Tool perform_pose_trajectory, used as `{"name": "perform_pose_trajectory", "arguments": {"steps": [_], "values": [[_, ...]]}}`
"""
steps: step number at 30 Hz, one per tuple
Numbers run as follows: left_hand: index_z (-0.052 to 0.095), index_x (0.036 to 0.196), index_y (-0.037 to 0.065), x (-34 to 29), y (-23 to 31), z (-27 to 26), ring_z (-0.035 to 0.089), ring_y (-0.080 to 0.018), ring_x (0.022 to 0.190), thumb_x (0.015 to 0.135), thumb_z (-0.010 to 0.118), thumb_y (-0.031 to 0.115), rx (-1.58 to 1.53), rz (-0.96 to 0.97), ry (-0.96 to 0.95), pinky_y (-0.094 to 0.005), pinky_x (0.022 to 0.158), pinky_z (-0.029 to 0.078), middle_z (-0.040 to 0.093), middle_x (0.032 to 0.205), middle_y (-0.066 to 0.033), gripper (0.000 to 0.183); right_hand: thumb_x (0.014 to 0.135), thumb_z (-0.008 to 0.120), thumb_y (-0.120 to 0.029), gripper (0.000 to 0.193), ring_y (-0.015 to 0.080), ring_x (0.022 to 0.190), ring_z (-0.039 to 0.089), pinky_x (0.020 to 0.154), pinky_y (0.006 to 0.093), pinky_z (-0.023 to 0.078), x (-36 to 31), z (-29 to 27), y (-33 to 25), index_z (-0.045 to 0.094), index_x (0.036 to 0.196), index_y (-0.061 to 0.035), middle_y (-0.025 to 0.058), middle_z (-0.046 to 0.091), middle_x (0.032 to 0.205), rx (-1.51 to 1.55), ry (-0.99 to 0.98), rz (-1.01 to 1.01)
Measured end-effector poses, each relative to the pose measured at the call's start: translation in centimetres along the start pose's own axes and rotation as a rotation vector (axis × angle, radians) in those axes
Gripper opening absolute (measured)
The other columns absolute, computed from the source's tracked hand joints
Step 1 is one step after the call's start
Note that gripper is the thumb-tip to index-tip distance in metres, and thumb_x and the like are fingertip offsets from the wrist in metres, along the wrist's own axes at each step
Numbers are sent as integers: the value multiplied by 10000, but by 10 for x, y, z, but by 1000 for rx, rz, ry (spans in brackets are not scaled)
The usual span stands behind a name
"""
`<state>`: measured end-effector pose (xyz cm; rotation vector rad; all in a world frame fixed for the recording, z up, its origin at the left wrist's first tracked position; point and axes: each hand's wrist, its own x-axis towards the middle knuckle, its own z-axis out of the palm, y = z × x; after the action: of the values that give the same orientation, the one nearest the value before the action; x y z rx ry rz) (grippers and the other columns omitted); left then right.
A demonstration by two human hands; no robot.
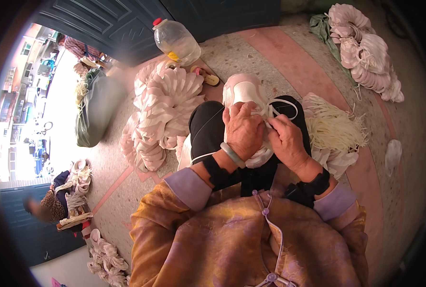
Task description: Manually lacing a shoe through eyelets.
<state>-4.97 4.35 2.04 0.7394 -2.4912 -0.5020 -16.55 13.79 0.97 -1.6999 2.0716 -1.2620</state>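
A pale pink and white shoe upper (244, 90) rests on my lap, toe pointing away from me; I cannot tell if it has a sole. White shoelace (271, 109) runs through its eyelets, with a loose loop standing out to the right. My left hand (245, 130) is closed over the upper's lacing area, its fingertips partly hidden. Close beside it, my right hand (288, 142) pinches the lace at the right edge of the opening. To my right lies a bundle of cream laces (337, 125) on top of more uppers.
Stacked uppers (167, 103) heap on the floor at left, more (366, 52) at far right. A clear jug (177, 43) with a red cap stands by the dark door (112, 24), near a sandal (204, 75). A green sack (96, 112) and two other people are farther left.
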Motion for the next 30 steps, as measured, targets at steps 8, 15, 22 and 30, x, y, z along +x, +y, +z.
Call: {"name": "perform_pose_trajectory", "arguments": {"steps": [8,15,22,30], "values": [[576,702,34,-6,2,-47,486,-332,1072,675,606,61,110,126,29,-483,915,338,534,1166,-136,49,737,578,-86,305,287,688,598,612,365,496,-7,-6,-3,572,1037,-30,106,558,836,159,-29,176],[573,708,45,-100,-118,-129,510,-330,1039,682,581,34,403,-110,120,-451,921,341,555,1167,-164,30,738,599,-112,324,283,716,612,632,354,517,-10,-4,4,580,1059,-68,101,557,876,129,-10,83],[631,728,42,-173,-166,-149,581,-352,966,711,658,112,312,-488,-172,-415,860,435,618,1075,-151,77,736,605,-128,359,293,732,615,639,360,524,-8,-1,2,563,1088,-72,101,557,900,152,-49,94],[645,853,18,-65,-88,-94,598,-342,927,774,629,121,-257,-296,-151,-383,807,462,629,1010,-163,131,848,608,-173,240,153,569,522,535,269,445,-2,-8,3,530,1030,-39,71,541,715,385,16,260]]}}
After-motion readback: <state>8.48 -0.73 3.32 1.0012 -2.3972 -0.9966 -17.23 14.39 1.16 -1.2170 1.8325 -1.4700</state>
